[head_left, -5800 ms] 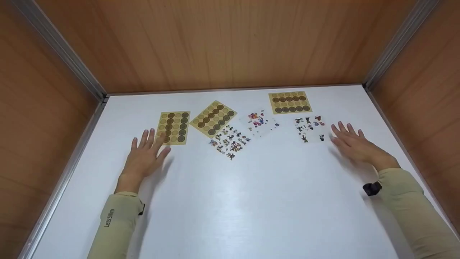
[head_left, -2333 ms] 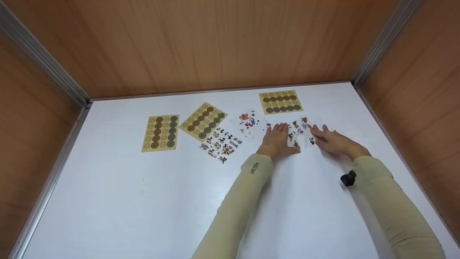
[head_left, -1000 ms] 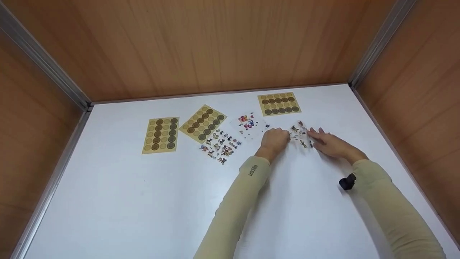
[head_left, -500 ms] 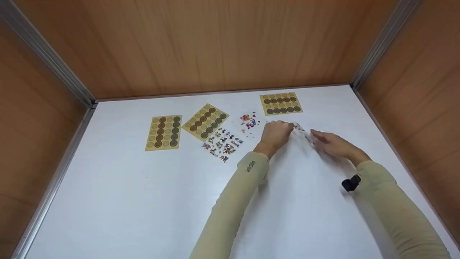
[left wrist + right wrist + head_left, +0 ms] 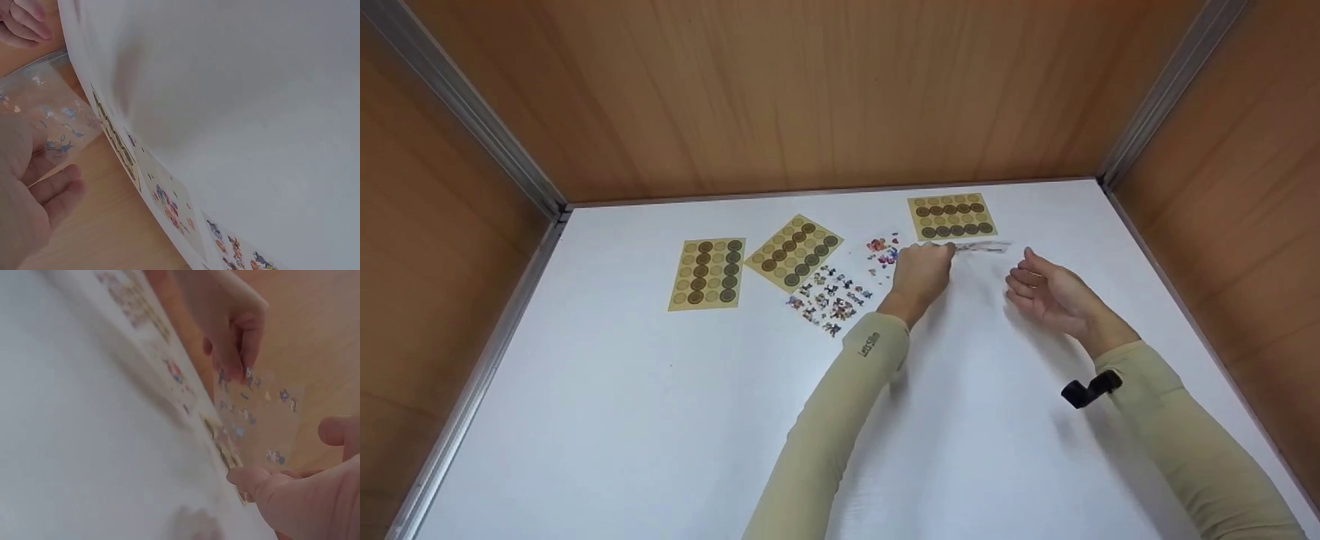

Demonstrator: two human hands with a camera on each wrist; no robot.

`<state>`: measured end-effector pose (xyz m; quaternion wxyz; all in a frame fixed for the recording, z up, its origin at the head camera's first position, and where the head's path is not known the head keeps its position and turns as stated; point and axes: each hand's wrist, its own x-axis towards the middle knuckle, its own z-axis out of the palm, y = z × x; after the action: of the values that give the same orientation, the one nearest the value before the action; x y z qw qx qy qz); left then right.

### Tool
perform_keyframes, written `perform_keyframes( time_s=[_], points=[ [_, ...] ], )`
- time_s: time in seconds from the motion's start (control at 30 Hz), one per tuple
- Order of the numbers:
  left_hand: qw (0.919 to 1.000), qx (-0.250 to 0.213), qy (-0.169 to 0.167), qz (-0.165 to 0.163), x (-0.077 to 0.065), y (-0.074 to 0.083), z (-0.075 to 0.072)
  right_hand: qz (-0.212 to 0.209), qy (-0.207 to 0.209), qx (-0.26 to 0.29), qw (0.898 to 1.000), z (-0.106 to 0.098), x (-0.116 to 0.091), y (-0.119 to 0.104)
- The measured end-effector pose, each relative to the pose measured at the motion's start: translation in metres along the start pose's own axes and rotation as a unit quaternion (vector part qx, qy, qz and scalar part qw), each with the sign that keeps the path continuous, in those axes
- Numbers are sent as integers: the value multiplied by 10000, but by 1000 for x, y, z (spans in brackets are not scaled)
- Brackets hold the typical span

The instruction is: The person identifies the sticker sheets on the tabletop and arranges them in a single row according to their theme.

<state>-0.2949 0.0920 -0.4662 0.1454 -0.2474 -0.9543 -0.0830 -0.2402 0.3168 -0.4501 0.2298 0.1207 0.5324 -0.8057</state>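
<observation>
Over the worktop's (image 5: pixel 660 427) far right part, a clear sticker sheet (image 5: pixel 982 246) stands tilted up, nearly edge-on to the head view. Small, mostly dark and bluish figures show on it in the right wrist view. Whether its lower edge touches the surface: cannot tell.

Left hand (image 5: pixel 924 274): pinches one end of the sheet, thumb against fingers. Right hand (image 5: pixel 1054 300): near the other end, fingers loosely bent, thumb apart, holding nothing; a gap shows from above.

Just behind the sheet, a gold sheet of discs (image 5: pixel 952 217). Beside the left hand and partly hidden by it, a clear sheet with bright figures (image 5: pixel 883 251). Further left, a clear sheet with dark figures (image 5: pixel 832 300), close up to an angled gold sheet (image 5: pixel 793 253); overlap uncertain. Leftmost, another gold sheet (image 5: pixel 707 274).

Risks, as judged: film looks thin and is held at one end only, so the free end may sag, curl or crease. A light pinch could slip and drop it onto the gold sheet behind. Left knuckles sit close to the bright-figured sheet; a low sweep might drag it. Clear film against white is hard to see, so a right-hand grasp could miss the edge.
</observation>
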Motion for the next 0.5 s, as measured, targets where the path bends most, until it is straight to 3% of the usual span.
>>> perform_keyframes(
  time_s=[0.1, 0.23, 0.37, 0.5],
  points=[
    [9999, 31, 127, 104, -5, -2, -5, 10, -273, 374, 9989, 14, 3, 7],
    [9982, 86, 312, 498, -16, -2, -11, -388, -431, 649, 9962, 37, 10, 18],
    [9932, 285, 466, 1027, -33, -2, -14, -831, -183, 1297, 9879, 57, 19, 26],
    [9869, 426, 660, 1410, -50, -4, -15, -986, -143, 1596, 9821, 68, 22, 33]
  ],
)
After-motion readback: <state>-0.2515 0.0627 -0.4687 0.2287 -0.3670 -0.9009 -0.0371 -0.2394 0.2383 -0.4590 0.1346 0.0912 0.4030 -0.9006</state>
